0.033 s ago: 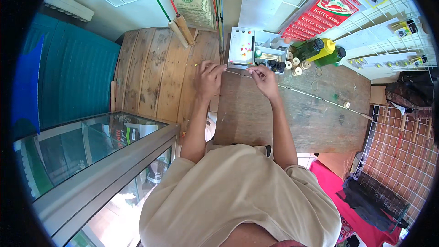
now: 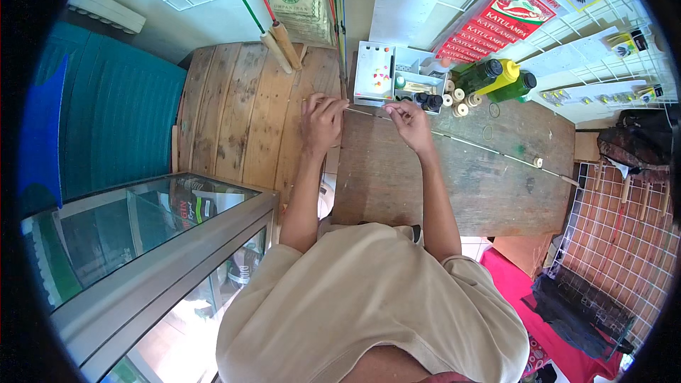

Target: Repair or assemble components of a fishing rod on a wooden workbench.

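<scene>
A thin fishing rod [image 2: 482, 147] slants across the dark wooden table, its handle [image 2: 568, 181] at the right edge. My left hand [image 2: 323, 124] is closed around the rod's thin end, above the gap between two tables. My right hand [image 2: 411, 126] pinches with thumb and forefinger just above the rod, a short way to the right. What sits in that pinch is too fine to make out. A small pale spool [image 2: 538, 162] rests beside the rod near its handle.
Beyond my hands stands a white compartment box [image 2: 374, 92] with small coloured pieces and dark-capped bottles. Several spools [image 2: 460, 109] and green and yellow bottles [image 2: 521, 87] are beside it. Upright rods [image 2: 280, 42] stand at the back left. A glass cabinet [image 2: 170, 241] flanks my left arm.
</scene>
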A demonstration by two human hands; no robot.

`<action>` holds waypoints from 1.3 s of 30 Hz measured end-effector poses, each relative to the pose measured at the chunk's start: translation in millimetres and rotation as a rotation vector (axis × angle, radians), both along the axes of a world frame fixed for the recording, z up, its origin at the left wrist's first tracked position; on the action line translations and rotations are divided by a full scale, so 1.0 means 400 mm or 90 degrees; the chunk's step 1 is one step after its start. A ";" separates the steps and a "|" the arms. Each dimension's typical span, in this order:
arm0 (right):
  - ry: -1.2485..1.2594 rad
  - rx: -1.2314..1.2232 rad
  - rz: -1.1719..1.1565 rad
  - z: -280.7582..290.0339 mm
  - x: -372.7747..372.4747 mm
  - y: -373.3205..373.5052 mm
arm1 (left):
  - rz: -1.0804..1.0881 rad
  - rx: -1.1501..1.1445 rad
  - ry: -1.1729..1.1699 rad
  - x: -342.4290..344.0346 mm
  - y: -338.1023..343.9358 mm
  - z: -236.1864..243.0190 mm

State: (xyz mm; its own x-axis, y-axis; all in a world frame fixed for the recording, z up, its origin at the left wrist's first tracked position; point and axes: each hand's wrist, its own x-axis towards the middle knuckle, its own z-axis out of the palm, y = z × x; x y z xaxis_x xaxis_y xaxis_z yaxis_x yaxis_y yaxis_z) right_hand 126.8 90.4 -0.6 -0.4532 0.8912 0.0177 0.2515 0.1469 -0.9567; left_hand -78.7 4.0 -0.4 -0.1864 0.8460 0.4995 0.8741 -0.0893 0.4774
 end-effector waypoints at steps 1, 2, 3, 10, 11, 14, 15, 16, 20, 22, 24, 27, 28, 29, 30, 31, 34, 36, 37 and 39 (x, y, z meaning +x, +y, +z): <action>-0.012 0.035 0.000 0.002 0.000 0.002 | 0.028 -0.010 0.011 0.001 0.000 0.016; -0.025 0.071 0.000 0.004 0.000 0.003 | 0.027 -0.009 0.011 0.009 0.001 0.032; -0.025 0.071 -0.002 0.006 0.000 0.001 | 0.017 0.014 -0.007 0.021 0.002 0.048; -0.028 0.167 0.060 0.000 -0.029 -0.021 | -0.126 0.016 0.006 0.094 0.026 0.050; -0.032 0.170 0.058 0.001 -0.029 -0.023 | -0.127 0.017 0.007 0.094 0.028 0.035; -0.051 0.143 0.061 0.001 -0.028 -0.027 | -0.121 0.015 -0.021 0.090 0.026 -0.002; -0.050 0.143 0.061 0.001 -0.026 -0.028 | -0.105 0.021 -0.032 0.089 0.025 -0.014; -0.039 0.129 0.055 0.009 -0.021 -0.028 | -0.090 0.027 -0.045 0.089 0.026 -0.013; 0.001 0.127 0.036 0.001 -0.010 -0.021 | -0.081 0.004 -0.057 0.058 0.014 -0.009; -0.008 0.116 0.030 0.000 0.000 -0.016 | -0.018 0.011 -0.029 0.044 0.011 -0.005; -0.017 0.104 0.025 0.002 0.002 -0.014 | -0.024 0.018 -0.033 0.055 0.015 0.020; -0.027 0.135 0.031 0.003 -0.002 -0.013 | -0.047 0.028 -0.031 0.085 0.020 0.064; -0.027 0.167 0.047 0.003 -0.010 -0.017 | -0.060 0.032 -0.025 0.090 0.018 0.069; -0.028 0.199 0.064 0.005 -0.013 -0.019 | -0.059 0.032 -0.024 0.090 0.019 0.059; -0.027 0.199 0.064 0.002 -0.012 -0.018 | -0.102 0.009 -0.048 0.088 0.021 0.036; -0.044 0.225 0.068 -0.005 -0.013 -0.016 | -0.148 -0.014 -0.070 0.086 0.024 0.023; -0.047 0.196 0.050 -0.021 -0.013 -0.021 | -0.126 -0.020 -0.062 0.076 0.024 -0.009; -0.032 0.141 0.028 -0.025 -0.012 -0.022 | -0.114 -0.023 -0.051 0.059 0.024 -0.020; -0.015 0.141 0.016 -0.026 -0.009 -0.022 | -0.100 -0.026 -0.042 0.055 0.023 -0.018; 0.002 0.140 0.004 -0.028 -0.004 -0.022 | -0.086 -0.016 -0.012 0.050 0.021 -0.014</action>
